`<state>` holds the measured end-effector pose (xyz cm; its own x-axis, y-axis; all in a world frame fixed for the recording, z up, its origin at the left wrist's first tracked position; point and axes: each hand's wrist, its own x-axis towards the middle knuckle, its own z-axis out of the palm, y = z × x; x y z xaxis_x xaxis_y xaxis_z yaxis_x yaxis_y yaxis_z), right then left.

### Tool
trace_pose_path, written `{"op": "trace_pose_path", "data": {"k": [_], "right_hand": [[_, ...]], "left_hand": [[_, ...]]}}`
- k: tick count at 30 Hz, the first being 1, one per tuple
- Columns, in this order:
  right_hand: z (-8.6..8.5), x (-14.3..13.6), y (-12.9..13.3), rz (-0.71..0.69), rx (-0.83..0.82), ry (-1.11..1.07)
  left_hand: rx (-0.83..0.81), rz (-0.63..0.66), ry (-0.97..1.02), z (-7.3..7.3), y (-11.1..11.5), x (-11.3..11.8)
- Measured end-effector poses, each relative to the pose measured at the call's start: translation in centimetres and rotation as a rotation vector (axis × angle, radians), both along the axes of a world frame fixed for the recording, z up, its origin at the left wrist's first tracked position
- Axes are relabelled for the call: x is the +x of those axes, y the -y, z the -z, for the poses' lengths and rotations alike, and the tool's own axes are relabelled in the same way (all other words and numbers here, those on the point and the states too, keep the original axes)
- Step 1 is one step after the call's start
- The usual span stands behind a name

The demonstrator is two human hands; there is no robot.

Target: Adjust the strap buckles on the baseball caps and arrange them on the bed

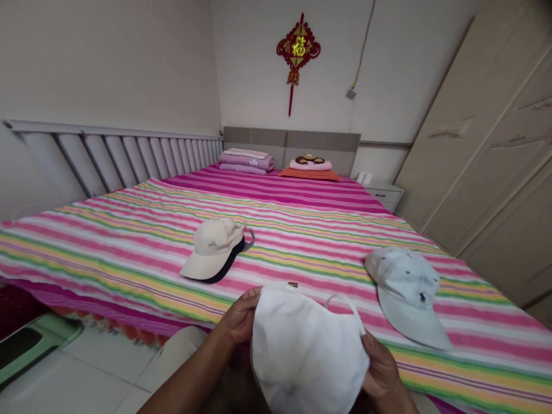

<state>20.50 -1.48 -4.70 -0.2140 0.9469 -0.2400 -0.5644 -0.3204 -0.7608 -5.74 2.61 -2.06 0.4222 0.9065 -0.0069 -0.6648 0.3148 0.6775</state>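
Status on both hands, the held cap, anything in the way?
Left hand and right hand gripping white cap, opposite sides. Beige cap, pale blue cap on bed, apart from it; neither seems in the way.

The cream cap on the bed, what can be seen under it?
Under the cream cap, a dark layer shows along its right edge, above the striped sheet. The rest beneath is covered.

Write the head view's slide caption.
Left hand and right hand hold a white cap; beige cap, pale cap on striped bed.

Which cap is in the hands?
The white cap, between left hand and right hand; the cream cap and dark-emblem cap lie on the striped bedcover.
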Motion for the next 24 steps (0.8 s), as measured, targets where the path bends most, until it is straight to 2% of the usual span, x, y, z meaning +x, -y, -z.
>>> {"op": "trace_pose_path", "data": {"k": [9, 15, 20, 24], "right_hand": [[-2.0, -0.9, -0.4, -0.032, 0.033, -0.032], [-2.7, -1.3, -0.4, 0.037, -0.007, -0.048], [-2.6, -1.1, -0.1, 0.055, -0.037, -0.109], [-2.1, -1.3, 0.5, 0.013, 0.029, -0.029]], "left_hand": [[0.006, 0.138, 0.036, -0.5, 0.9, -1.2], [0.025, 0.227, -0.002, -1.1, 1.0, -1.1], [0.043, 0.187, -0.103, -2.6, 0.4, -0.7], [0.065, 0.143, -0.227, -4.2, 0.0, -0.5]]}}
